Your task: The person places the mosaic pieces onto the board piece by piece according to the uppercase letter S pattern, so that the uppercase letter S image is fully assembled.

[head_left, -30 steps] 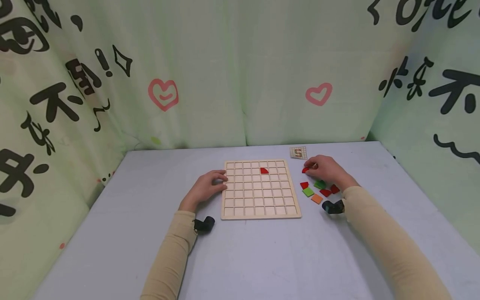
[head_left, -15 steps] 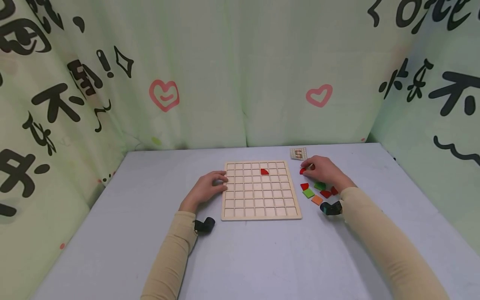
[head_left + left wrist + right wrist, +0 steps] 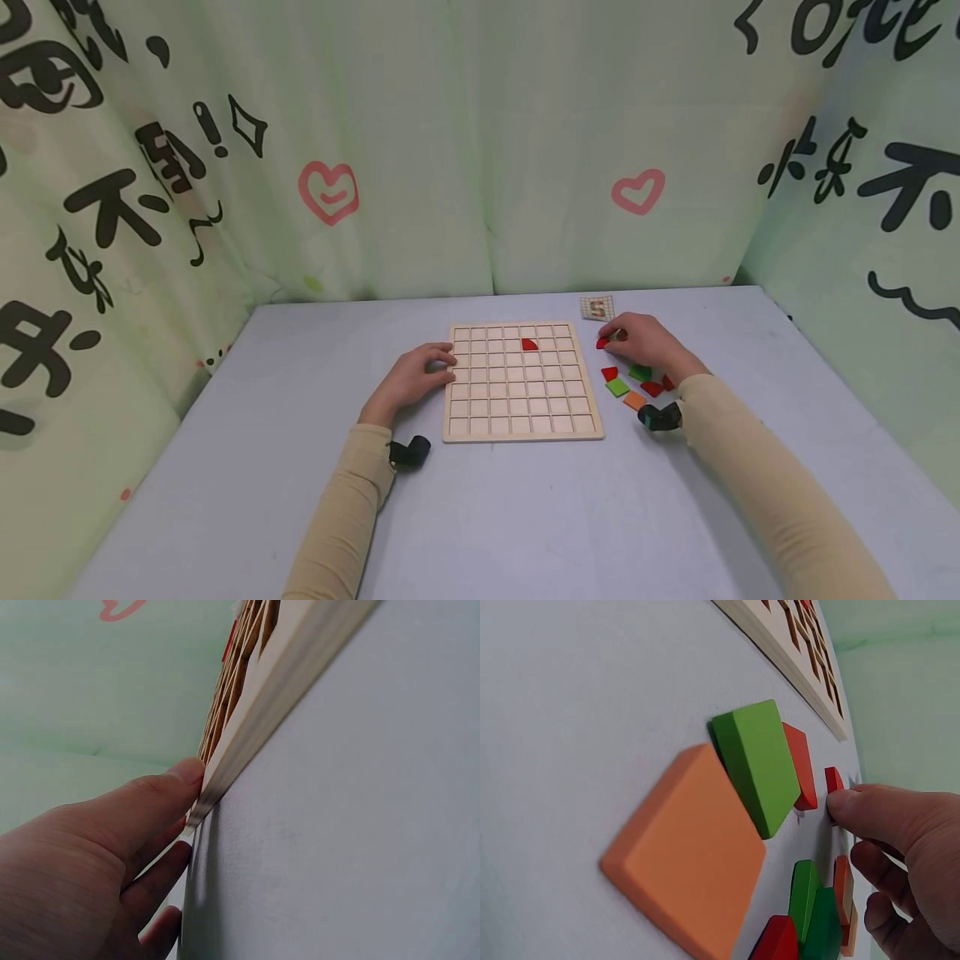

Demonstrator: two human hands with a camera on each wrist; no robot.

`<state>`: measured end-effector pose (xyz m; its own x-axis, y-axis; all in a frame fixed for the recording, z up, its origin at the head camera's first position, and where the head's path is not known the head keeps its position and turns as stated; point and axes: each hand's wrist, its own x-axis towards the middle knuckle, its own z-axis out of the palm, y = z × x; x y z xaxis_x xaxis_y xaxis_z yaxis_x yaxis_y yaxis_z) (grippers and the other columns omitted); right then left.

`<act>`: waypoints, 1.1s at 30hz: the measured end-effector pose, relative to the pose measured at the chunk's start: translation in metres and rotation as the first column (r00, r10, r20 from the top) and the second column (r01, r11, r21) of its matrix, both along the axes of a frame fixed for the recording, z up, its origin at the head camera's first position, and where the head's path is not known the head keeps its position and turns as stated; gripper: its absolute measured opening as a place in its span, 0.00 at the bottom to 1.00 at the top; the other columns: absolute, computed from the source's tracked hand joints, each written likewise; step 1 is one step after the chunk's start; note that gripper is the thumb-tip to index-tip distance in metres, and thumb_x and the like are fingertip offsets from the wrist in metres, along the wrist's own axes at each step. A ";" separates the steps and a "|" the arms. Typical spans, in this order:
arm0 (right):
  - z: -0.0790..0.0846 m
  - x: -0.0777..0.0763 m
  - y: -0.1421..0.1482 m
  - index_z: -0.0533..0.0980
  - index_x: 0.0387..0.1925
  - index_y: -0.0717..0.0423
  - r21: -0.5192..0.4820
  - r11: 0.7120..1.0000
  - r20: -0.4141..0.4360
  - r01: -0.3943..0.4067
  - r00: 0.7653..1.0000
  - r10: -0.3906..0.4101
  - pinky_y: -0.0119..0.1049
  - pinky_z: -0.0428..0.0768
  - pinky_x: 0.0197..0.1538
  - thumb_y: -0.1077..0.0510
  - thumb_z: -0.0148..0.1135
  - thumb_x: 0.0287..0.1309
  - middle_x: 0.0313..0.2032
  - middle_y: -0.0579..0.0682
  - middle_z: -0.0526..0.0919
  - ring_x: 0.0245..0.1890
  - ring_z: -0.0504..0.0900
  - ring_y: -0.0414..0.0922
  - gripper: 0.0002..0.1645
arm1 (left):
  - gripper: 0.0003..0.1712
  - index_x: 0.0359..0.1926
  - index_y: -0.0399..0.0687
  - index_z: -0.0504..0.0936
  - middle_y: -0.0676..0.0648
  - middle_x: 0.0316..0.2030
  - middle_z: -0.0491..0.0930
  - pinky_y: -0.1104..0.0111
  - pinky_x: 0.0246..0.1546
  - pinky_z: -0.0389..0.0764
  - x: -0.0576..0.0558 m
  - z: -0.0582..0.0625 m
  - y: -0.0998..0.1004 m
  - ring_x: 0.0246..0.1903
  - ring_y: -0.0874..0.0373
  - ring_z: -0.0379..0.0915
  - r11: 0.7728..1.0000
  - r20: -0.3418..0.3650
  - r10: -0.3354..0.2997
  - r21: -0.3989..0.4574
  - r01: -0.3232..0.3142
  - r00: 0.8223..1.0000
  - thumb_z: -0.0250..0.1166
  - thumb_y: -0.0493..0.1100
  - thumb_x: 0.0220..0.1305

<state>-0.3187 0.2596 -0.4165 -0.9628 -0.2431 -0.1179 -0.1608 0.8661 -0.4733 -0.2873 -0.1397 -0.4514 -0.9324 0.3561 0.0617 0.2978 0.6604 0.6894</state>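
Observation:
A square wooden grid board (image 3: pixel 517 407) lies on the white table, with one red quarter-round piece (image 3: pixel 529 344) in a cell of its upper half. My left hand (image 3: pixel 411 375) rests at the board's left edge; in the left wrist view its thumb (image 3: pixel 184 774) touches the rim and the fingers extend beside it. To the board's right, my right hand (image 3: pixel 651 343) pinches a small red piece (image 3: pixel 602 342) between thumb and fingers, close over the table. In the right wrist view the thumb covers part of this red piece (image 3: pixel 833 778).
Loose pieces lie below my right hand: a light green one (image 3: pixel 617 387), an orange one (image 3: pixel 634 401), a dark green one (image 3: pixel 640 372) and several red ones (image 3: pixel 652 388). A small patterned card (image 3: pixel 597 308) lies behind. Curtains (image 3: pixel 480 167) surround the table.
My right hand has shifted slightly left toward the board with the red piece between its fingers. My left hand stays at the board's edge.

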 end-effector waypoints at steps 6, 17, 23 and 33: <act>-0.001 0.001 -0.001 0.78 0.59 0.63 -0.004 1.000 -0.007 -0.007 1.000 0.007 0.53 0.78 0.58 0.60 0.61 0.67 0.53 0.62 0.79 0.50 0.74 0.56 0.21 | 0.15 0.51 0.40 0.84 0.41 0.69 0.72 0.51 0.74 0.62 0.001 0.000 0.001 0.73 0.44 0.61 1.000 0.001 0.005 -0.001 -0.005 1.000 0.68 0.41 0.65; -0.004 -0.003 -0.003 0.78 0.59 0.62 0.001 1.000 -0.007 -0.016 1.000 0.016 0.56 0.77 0.61 0.59 0.62 0.67 0.55 0.63 0.78 0.54 0.73 0.58 0.21 | 0.16 0.51 0.40 0.84 0.41 0.69 0.71 0.51 0.74 0.62 0.000 0.001 0.001 0.73 0.44 0.61 1.000 -0.004 -0.006 -0.012 0.006 1.000 0.68 0.41 0.65; -0.006 -0.005 -0.004 0.79 0.58 0.62 -0.009 1.000 -0.012 -0.016 1.000 0.016 0.55 0.77 0.60 0.60 0.61 0.67 0.54 0.62 0.79 0.52 0.74 0.57 0.20 | 0.16 0.52 0.40 0.83 0.41 0.69 0.72 0.52 0.74 0.62 0.000 0.000 0.001 0.73 0.44 0.61 1.000 -0.006 -0.006 -0.011 0.006 1.000 0.68 0.42 0.66; -0.002 -0.007 -0.014 0.78 0.58 0.64 -0.017 0.996 -0.105 -0.091 0.990 0.088 0.55 0.77 0.61 0.60 0.61 0.68 0.52 0.62 0.81 0.53 0.77 0.58 0.20 | 0.16 0.52 0.40 0.83 0.42 0.69 0.71 0.52 0.74 0.62 0.001 0.001 0.001 0.73 0.44 0.61 1.000 0.002 0.002 -0.020 -0.002 1.000 0.68 0.42 0.65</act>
